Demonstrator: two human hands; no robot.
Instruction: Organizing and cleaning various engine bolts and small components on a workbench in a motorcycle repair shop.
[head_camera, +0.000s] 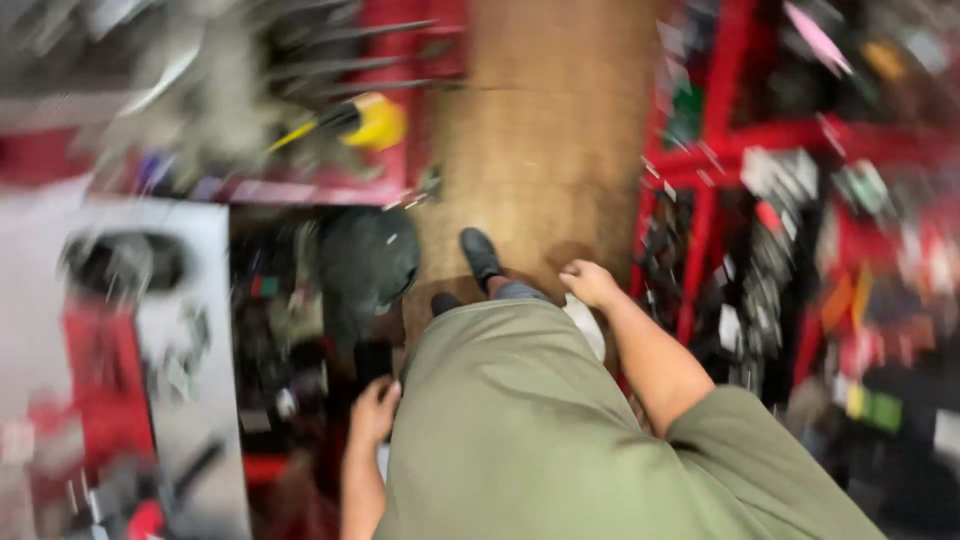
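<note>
The view is smeared by motion and looks straight down my olive-green shirt. My left hand hangs at my left side, its fingers closed round a small dark flat object. At my right side my right hand is loosely curled, and I see nothing in it. Below it shows a bit of white that I cannot make out. One dark shoe is stepping on the brown floor.
The brown floor runs as a narrow aisle. Red shelving crowded with small goods lines the right side. On the left are red racks with long tools, a yellow-handled one, a dark round thing and a grey panel.
</note>
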